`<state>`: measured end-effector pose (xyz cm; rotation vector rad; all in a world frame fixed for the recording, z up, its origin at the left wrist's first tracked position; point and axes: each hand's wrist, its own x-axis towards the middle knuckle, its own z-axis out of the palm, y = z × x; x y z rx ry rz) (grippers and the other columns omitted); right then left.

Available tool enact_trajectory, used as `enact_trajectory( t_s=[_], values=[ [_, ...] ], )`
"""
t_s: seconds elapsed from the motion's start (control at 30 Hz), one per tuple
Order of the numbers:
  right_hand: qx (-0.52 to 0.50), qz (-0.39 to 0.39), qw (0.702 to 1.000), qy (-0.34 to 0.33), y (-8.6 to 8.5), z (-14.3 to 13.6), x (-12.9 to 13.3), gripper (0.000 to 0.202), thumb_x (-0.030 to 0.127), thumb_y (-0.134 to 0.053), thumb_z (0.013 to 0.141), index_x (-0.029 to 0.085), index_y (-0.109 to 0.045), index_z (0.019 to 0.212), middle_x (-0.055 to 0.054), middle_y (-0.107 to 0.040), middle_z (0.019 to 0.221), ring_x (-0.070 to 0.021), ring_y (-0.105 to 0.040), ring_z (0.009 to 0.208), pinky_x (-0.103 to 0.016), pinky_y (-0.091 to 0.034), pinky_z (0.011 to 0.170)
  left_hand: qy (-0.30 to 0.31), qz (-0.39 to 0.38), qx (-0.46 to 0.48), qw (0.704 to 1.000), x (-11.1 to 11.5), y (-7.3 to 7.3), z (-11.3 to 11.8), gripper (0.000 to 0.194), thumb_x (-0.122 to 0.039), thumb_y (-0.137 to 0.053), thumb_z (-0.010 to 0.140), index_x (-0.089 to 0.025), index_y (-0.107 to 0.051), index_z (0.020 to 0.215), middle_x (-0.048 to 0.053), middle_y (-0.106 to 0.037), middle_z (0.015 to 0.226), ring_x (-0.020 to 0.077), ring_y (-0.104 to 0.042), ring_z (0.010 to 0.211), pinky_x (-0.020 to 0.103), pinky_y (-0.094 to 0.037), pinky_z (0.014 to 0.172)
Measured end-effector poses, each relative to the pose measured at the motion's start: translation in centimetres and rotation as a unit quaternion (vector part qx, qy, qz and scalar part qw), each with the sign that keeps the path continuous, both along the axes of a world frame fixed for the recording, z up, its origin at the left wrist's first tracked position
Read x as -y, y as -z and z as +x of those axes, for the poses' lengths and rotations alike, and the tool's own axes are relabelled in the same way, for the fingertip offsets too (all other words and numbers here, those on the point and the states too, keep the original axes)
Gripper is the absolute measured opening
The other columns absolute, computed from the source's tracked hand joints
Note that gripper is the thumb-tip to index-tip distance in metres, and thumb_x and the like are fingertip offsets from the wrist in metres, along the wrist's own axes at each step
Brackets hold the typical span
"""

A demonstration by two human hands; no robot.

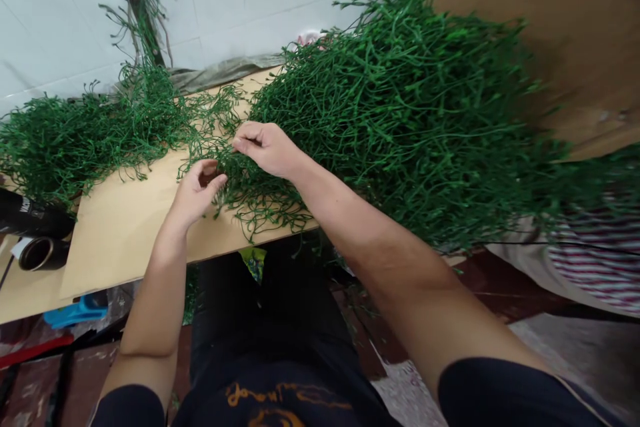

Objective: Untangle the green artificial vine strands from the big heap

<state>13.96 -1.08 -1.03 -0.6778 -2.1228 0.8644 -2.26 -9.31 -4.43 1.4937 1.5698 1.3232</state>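
A large heap of thin green artificial plant stems (400,100) covers the right part of a cardboard sheet (135,213). My right hand (267,147) is at the heap's left edge, its thumb and fingers pinched together at some green stems; exactly how many it holds is hidden. Lower and to the left, my left hand (196,192) curves beside loose stems (260,210), thumb and fingers apart, with nothing visible between them. The stems have small forked tips and lie tangled under and around both hands.
Another green pile (85,140) lies at the left, near a dark upright post (143,20) draped with stems. A black bottle (33,213) and a dark cup (43,253) stand at the left edge. A brown board (565,33) leans at the right; a blue object (77,310) is below.
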Motion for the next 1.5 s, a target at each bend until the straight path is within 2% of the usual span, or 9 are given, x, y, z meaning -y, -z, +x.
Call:
enact_trajectory(
  t_s=[0.23, 0.37, 0.47, 0.67, 0.87, 1.03, 1.13, 1.27, 1.5],
  values=[
    [0.058, -0.043, 0.997, -0.026, 0.2, 0.2, 0.0, 0.023, 0.037, -0.051, 0.082, 0.015, -0.056, 0.076, 0.001, -0.048, 0.067, -0.0092, -0.040, 0.062, -0.023, -0.035, 0.062, -0.077, 0.045, -0.025, 0.996, -0.2, -0.1, -0.8, 0.020, -0.032, -0.064, 0.070, -0.019, -0.049, 0.071, -0.003, -0.046, 0.063, 0.0086, -0.041, 0.059, 0.020, -0.037, 0.055],
    [0.091, 0.065, 0.993, -0.037, -0.7, -0.7, 0.8, 0.020, 0.032, -0.055, 0.080, 0.013, -0.061, 0.084, -0.005, -0.057, 0.084, -0.0128, -0.049, 0.078, -0.026, -0.038, 0.075, -0.055, 0.056, -0.059, 0.995, -0.1, -0.7, -0.5, 0.017, -0.029, -0.059, 0.075, -0.020, -0.047, 0.072, -0.003, -0.044, 0.063, 0.0093, -0.041, 0.058, 0.022, -0.036, 0.055],
    [0.147, 0.114, 0.982, -0.044, -1.3, -1.5, 0.9, 0.022, 0.025, -0.046, 0.085, 0.014, -0.061, 0.073, -0.004, -0.056, 0.076, -0.0136, -0.048, 0.076, -0.027, -0.036, 0.075, -0.046, 0.042, -0.049, 0.997, 0.1, -0.9, -0.4, 0.015, -0.028, -0.057, 0.077, -0.020, -0.045, 0.074, -0.005, -0.042, 0.059, 0.0085, -0.038, 0.053, 0.022, -0.032, 0.051],
    [0.111, 0.071, 0.991, 0.002, -0.7, -2.1, 0.2, 0.023, 0.024, -0.045, 0.086, 0.014, -0.060, 0.071, -0.002, -0.053, 0.073, -0.0127, -0.047, 0.074, -0.025, -0.034, 0.073, -0.063, 0.007, -0.135, 0.989, 0.8, -0.4, -1.5, 0.029, -0.032, -0.064, 0.070, -0.019, -0.057, 0.096, -0.003, -0.051, 0.065, 0.0119, -0.047, 0.061, 0.024, -0.037, 0.060],
    [0.072, 0.048, 0.990, 0.108, -0.6, -2.2, -1.3, 0.033, 0.031, -0.035, 0.092, 0.016, -0.059, 0.076, -0.002, -0.049, 0.068, -0.0130, -0.046, 0.072, -0.026, -0.036, 0.073, -0.029, -0.004, -0.148, 0.988, 1.5, -0.5, -2.0, 0.025, -0.041, -0.054, 0.079, -0.019, -0.053, 0.067, -0.001, -0.053, 0.060, 0.0123, -0.047, 0.059, 0.026, -0.038, 0.060],
    [0.135, 0.167, 0.964, 0.157, -0.6, -2.0, -0.2, 0.029, 0.030, -0.044, 0.087, 0.013, -0.058, 0.107, -0.013, -0.053, 0.111, -0.0253, -0.046, 0.107, -0.040, -0.035, 0.090, 0.010, 0.040, -0.070, 0.997, 1.6, -0.8, -2.0, 0.036, -0.050, -0.045, 0.084, -0.020, -0.045, 0.063, -0.002, -0.047, 0.056, 0.0108, -0.045, 0.055, 0.026, -0.039, 0.058],
    [0.184, 0.247, 0.944, 0.118, -1.1, -2.3, 1.5, 0.037, 0.021, -0.043, 0.086, 0.015, -0.051, 0.122, -0.014, -0.048, 0.125, -0.0293, -0.040, 0.119, -0.045, -0.031, 0.094, 0.021, 0.045, -0.053, 0.997, 1.4, -0.9, -1.9, 0.039, -0.054, -0.046, 0.082, -0.020, -0.045, 0.063, -0.002, -0.046, 0.056, 0.0113, -0.045, 0.055, 0.027, -0.040, 0.057],
    [0.290, 0.242, 0.925, 0.031, -1.1, -3.3, 1.9, 0.031, 0.014, -0.038, 0.085, 0.013, -0.060, 0.107, -0.013, -0.062, 0.106, -0.0249, -0.056, 0.098, -0.036, -0.038, 0.081, 0.021, 0.049, -0.035, 0.998, 1.8, -1.0, -1.7, 0.038, -0.054, -0.047, 0.082, -0.021, -0.045, 0.065, -0.001, -0.046, 0.056, 0.0119, -0.044, 0.055, 0.027, -0.038, 0.056],
    [0.325, 0.265, 0.898, 0.136, -0.7, -5.5, -1.2, 0.041, 0.032, -0.020, 0.096, 0.012, -0.053, 0.110, -0.014, -0.068, 0.088, -0.0218, -0.063, 0.079, -0.029, -0.038, 0.064, 0.051, 0.008, -0.031, 0.998, 4.0, -0.3, 1.0, 0.037, -0.049, -0.045, 0.086, -0.019, -0.043, 0.064, -0.003, -0.042, 0.055, 0.0093, -0.040, 0.052, 0.024, -0.033, 0.051]
  ],
)
